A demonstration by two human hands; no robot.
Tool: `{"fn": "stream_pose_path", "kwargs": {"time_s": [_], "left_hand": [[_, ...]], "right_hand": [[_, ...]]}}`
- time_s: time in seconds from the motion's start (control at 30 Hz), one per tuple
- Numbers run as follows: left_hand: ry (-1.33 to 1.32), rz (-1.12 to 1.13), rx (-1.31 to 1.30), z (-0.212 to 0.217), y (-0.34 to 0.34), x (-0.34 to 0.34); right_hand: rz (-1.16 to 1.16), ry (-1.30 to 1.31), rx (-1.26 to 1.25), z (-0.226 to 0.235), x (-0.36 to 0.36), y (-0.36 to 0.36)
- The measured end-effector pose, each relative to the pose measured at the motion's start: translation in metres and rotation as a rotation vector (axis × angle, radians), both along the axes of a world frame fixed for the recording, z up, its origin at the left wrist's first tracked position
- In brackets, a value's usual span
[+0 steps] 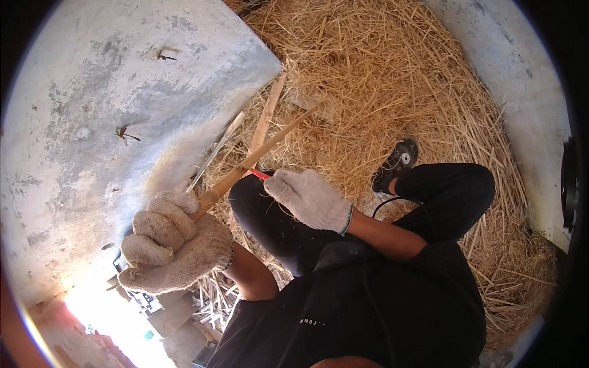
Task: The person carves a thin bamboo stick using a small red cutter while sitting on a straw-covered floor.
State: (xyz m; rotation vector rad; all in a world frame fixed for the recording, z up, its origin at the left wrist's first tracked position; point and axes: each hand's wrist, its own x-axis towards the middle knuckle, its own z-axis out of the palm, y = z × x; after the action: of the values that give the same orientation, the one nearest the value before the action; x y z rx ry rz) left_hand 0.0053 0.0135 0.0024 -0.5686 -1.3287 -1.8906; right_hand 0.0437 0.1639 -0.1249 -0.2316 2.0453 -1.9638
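Gloved hands on a wooden strip, a red tool at its edge.
From the left, the left hand [175, 242] has its fingers curled and clamped on the near end of the wooden strip [250, 162], which slants up past the knee [248, 195] and points out over the straw [380, 80]; a firm grip there should keep it from rolling. Just beside the strip's middle, or touching it, sits the red tool [260, 175], its working tip too small to make out. The right hand [307, 199] has its fingers closed around it; short, light strokes, angled away from the left glove and the knee, would probably suit best.
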Motion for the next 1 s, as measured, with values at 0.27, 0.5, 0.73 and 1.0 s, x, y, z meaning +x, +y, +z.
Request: {"fn": "stream_pose_path", "kwargs": {"time_s": [0.27,0.5,0.73,1.0], "left_hand": [[0.04,-0.047,0.009,0.002,0.013,0.002],[0.042,-0.045,-0.01,0.0,0.007,-0.001],[0.004,-0.139,0.051,0.003,-0.003,-0.007],[0.022,-0.092,0.061,0.004,0.012,-0.003]], "right_hand": [[-0.244,-0.009,0.152,-0.012,-0.008,-0.006],[-0.159,0.084,0.426,-0.025,0.01,0.009],[0.019,-0.083,0.318,-0.022,0.03,0.039],[-0.11,0.016,0.215,0.012,0.006,0.01]]}}
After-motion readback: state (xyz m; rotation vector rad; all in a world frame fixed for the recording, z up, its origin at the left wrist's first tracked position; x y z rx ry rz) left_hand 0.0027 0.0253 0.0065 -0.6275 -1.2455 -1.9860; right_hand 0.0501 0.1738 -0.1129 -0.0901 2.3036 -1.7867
